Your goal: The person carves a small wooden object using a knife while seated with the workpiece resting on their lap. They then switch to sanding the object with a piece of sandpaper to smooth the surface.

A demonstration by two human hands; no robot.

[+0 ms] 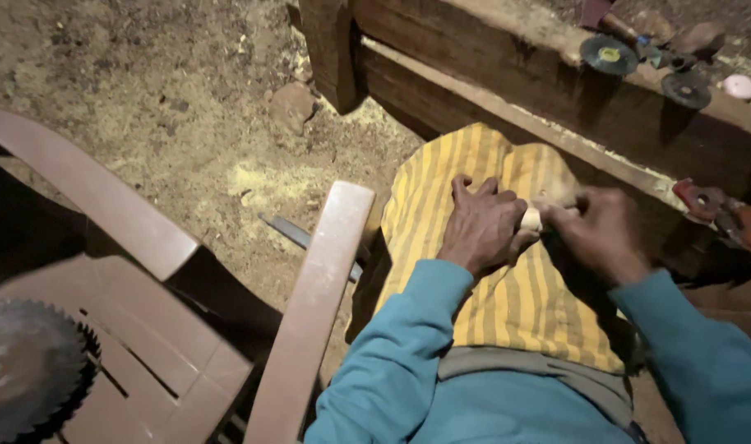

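Yellow striped cloth [474,247] covers the lap; on it the left hand [484,226] and right hand [599,234] both close on a small pale wooden piece [531,219]. Beyond the cloth runs a wooden beam [507,78]; left of it stands a brown plastic chair [309,312].

Wooden bench [556,90] runs across top right w/ sawdust along its top; on it lie a dark grinding disc w/ yellow centre [609,54], a second dark disc [686,89] just right of it, a small pale pink round piece [739,85] near the far edge & a tool w/ wooden handle [618,25] at the back. Dirt floor [145,99] left of the bench is covered w/ sawdust & shavings, w/ a stone [293,105] by the bench leg & a metal blade [289,232] lying flat nr the brown plastic chair [309,312]. A toothed circular saw blade [30,370] lies on the chair seat.
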